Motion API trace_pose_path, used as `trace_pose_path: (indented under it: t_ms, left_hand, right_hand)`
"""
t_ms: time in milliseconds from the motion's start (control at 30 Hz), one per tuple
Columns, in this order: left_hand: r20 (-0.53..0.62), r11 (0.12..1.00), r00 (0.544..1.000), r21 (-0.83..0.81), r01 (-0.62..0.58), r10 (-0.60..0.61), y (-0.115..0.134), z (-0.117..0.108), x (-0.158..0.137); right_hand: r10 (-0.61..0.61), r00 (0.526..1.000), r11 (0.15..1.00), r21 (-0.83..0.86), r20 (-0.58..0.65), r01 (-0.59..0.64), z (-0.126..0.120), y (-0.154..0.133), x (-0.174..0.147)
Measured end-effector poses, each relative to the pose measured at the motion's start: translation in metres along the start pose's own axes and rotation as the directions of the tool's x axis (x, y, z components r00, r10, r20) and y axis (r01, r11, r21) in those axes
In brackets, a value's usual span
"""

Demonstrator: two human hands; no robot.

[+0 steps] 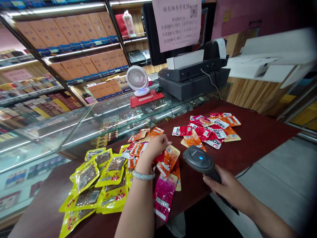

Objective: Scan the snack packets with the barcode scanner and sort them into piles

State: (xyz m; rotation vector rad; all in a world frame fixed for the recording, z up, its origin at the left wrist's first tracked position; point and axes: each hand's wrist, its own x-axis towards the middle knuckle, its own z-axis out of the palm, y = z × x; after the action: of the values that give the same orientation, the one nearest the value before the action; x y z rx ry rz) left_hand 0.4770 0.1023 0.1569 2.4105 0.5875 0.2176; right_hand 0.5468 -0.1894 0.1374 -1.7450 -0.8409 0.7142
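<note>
My right hand [224, 181] is wrapped round the handle of a dark grey barcode scanner [198, 160], which shows a blue light on top. My left hand [158, 145], with a pale bangle at the wrist, is closed at the upper edge of an orange snack packet [170, 157]; the fingertips are partly hidden. Just below that lies a magenta snack packet [165, 196]. Under and behind the left hand are more orange and red packets [135, 148]. Yellow-edged snack packets [111, 195] are heaped left of my forearm. Beyond the scanner sits another pile of red and orange packets [208, 130].
The dark red tabletop [260, 129] adjoins a glass display counter [81, 129]. A white fan [137, 81] stands on the glass, beside a register [193, 79] and a monitor with a paper sign [178, 24]. Shelves of boxes [74, 28] line the back.
</note>
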Motion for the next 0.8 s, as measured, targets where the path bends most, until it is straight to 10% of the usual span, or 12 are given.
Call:
trace_pose_path:
  t_ms: [200, 600, 700, 800]
  left_hand:
    - [-0.245, 0.982, 0.957, -0.148, 0.12, -0.154, 0.004, 0.008, 0.007]
    - [-0.199, 0.952, 0.954, -0.253, 0.171, -0.224, 0.013, 0.012, 0.007]
    - [-0.103, 0.834, 0.945, -0.507, 0.22, -0.312, 0.014, 0.02, 0.01]
    - [0.023, 0.538, 0.961, -0.825, 0.173, -0.275, 0.021, 0.033, 0.013]
  right_hand:
    - [-0.018, 1.0, 1.0, 0.0, 0.009, 0.018, 0.006, -0.005, 0.006]
    - [-0.097, 0.995, 0.995, -0.005, 0.021, 0.097, 0.019, -0.02, 0.021]
    - [-0.088, 0.996, 0.996, 0.005, 0.007, 0.088, 0.018, -0.015, 0.019]
    - [-0.074, 0.997, 0.997, -0.016, -0.018, 0.073, 0.015, -0.013, 0.018]
